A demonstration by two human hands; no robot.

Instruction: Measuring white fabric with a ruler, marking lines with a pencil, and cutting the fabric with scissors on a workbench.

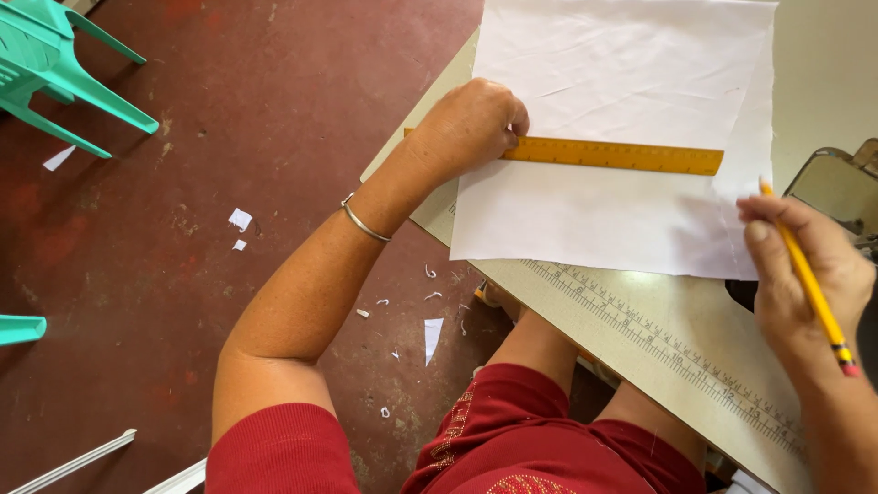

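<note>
Your left hand (471, 123) lies fist-like on the left end of the yellow ruler (613, 155), fingers curled down and pressing it flat against the white cloth (604, 215). The ruler runs across the cloth from left to right, tilted slightly downward toward the right, and its right end stops just short of the cloth's right edge.

Your right hand (805, 270) sits at the cloth's lower right corner, its grip closed around a yellow pencil (805, 279). The pencil slants from upper left to lower right: the tip points up toward the ruler's right end, near it but not touching, while the red-banded eraser end sticks out past your wrist. Your thumb rests on the cloth's edge.

The cloth is spread flat, with faint creases, on a pale tabletop (658, 316) that has a measuring scale (668, 352) printed along its near edge. A silver bangle (364, 224) circles your left wrist.

Below the tabletop is a dark red floor (229, 119) strewn with small white cloth scraps (240, 220). The legs of a turquoise plastic chair (55, 69) stand in the upper left corner. At the far right, a curved metal part (837, 183) of some machine peeks in; what it is cannot be told.
</note>
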